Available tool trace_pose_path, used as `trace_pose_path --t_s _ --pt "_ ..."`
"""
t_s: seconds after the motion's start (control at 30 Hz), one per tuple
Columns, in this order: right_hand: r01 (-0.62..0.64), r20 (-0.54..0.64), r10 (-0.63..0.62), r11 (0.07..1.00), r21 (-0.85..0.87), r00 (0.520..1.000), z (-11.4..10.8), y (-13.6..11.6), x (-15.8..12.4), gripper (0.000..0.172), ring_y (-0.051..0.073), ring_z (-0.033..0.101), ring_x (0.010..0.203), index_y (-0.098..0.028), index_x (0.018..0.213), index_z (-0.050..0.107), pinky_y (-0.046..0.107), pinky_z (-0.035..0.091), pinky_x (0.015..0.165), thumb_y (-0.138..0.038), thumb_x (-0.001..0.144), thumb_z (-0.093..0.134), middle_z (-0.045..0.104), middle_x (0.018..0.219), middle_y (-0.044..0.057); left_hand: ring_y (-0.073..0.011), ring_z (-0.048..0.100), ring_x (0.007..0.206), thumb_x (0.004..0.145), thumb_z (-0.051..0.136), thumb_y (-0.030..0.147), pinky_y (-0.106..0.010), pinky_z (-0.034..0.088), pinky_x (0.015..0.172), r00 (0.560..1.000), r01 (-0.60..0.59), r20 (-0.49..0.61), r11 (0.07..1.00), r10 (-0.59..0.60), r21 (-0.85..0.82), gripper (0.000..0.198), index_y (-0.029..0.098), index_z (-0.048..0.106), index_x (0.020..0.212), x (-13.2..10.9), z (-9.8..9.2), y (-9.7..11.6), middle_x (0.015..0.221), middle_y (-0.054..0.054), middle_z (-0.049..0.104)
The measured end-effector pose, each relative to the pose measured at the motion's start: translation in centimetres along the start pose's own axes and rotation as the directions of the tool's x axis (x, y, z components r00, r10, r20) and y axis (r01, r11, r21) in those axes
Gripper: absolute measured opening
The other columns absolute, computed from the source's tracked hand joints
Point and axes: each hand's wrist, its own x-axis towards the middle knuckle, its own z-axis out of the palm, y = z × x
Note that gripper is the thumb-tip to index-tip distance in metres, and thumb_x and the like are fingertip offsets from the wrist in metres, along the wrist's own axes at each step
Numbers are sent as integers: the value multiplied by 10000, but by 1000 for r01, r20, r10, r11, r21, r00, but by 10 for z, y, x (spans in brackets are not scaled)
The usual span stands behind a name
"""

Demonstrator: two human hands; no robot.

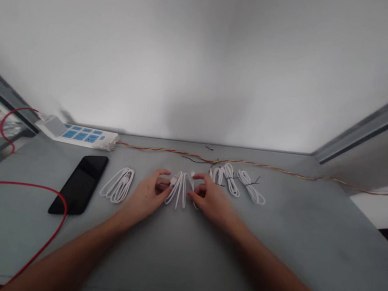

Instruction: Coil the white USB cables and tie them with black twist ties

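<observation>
In the middle of the grey table, a loosely looped white USB cable (182, 192) is between my two hands. My left hand (149, 192) has its fingers curled at the cable's left side, beside its USB plug (173, 180). At the right side, my right hand (213, 201) bends its thumb and index finger around the loops, near a small white connector end (193, 174). Left of my left hand lies another coiled white cable (118, 185). Beyond my right hand are several white cable bundles, including a tied white cable (251, 187) with a dark twist tie.
A black phone (80, 185) lies at the left, with a red cord (40, 187) crossing its lower corner. Behind it stands a power strip (87, 136) with a white adapter (52, 126). Twisted red-yellow wire (284, 171) runs along the back, near dark twist ties (197, 161).
</observation>
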Motion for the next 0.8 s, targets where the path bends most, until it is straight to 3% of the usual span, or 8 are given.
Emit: trace_pose_path --t_s 0.07,0.17,0.27,0.37,0.43,0.6,0.67,0.8 --pt "-43 -9 45 990 131 999 -1 4 1 669 127 596 584 -171 1393 318 251 445 567 -186 793 614 694 821 15 -164 682 710 839 567 310 -288 535 649 999 -9 -42 996 13 91 411 195 488 1226 2 -5 -2 977 -56 727" --pt "-122 59 109 941 314 992 -2 8 5 799 100 596 537 -200 1449 214 234 449 465 -133 756 606 665 1050 71 -148 647 632 833 553 299 -285 511 624 992 -28 -113 971 56 238 414 188 532 1232 5 -10 -5 940 -46 726" --pt "-175 101 146 887 427 984 -6 8 8 638 108 598 510 -188 1343 408 217 411 364 -196 746 633 650 1012 74 -138 610 611 805 562 307 -270 484 600 979 -26 -190 970 74 243 404 171 593 1184 9 -14 -7 852 -32 705" --pt "-146 68 129 854 499 989 -12 5 10 340 110 561 460 -162 1053 603 229 419 356 -399 810 581 634 796 32 -134 597 632 769 595 357 -248 462 582 969 13 -246 998 3 66 411 153 647 1122 12 -16 -8 827 -34 679" --pt "-75 -22 99 866 494 995 -17 3 9 357 114 540 454 -167 918 626 232 419 376 -494 849 501 605 686 12 -119 561 579 748 622 410 -229 422 526 962 62 -262 994 -82 -86 419 147 675 1070 14 -18 -7 769 -24 661" --pt "114 -244 -120 993 -40 962 -24 3 7 328 121 525 514 -183 780 627 241 376 505 -424 908 446 626 645 15 -51 369 413 729 642 524 -190 253 393 953 149 -192 915 -234 -374 438 138 679 933 13 -18 0 602 39 533" --pt "112 -191 -171 951 -288 966 -25 2 7 312 138 539 552 -180 752 613 251 340 531 -356 928 425 627 639 25 -39 348 402 729 645 530 -182 228 378 954 161 -168 898 -248 -410 423 142 669 896 13 -17 0 610 46 515" --pt "-47 -177 -68 818 -574 982 -28 1 10 303 185 603 658 -167 774 594 272 308 556 -307 952 393 674 739 84 -47 407 429 710 665 510 -176 254 372 952 143 -193 902 -238 -407 385 155 655 858 14 -17 -1 668 29 564"
